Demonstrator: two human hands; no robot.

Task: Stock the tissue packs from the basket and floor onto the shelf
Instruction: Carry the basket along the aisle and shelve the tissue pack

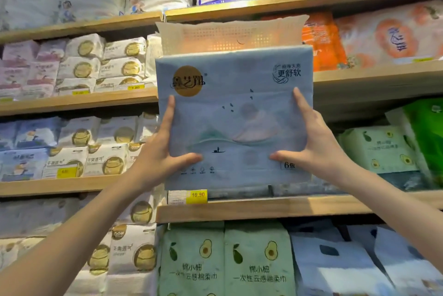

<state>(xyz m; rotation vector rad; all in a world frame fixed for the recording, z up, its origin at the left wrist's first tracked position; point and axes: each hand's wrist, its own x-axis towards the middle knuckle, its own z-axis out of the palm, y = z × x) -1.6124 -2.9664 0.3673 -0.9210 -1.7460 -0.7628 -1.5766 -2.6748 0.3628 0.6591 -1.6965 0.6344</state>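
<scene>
- Your left hand (163, 151) and right hand (311, 149) are each clasping a side edge of the tissue pack (235, 115), thumbs across its front.
- The pack is standing upright just above the shelf board (263, 209).
- It is probably feeling light, soft and slick-wrapped, so gripping low at both sides is suiting it.

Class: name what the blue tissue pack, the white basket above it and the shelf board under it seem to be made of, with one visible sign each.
Blue tissue pack: likely plastic film, matte-looking, printed; it creases softly. White basket: probably moulded plastic, from its grid of small holes. Shelf board: wood or wood-look laminate, pale grain showing; which, I cannot tell.
</scene>
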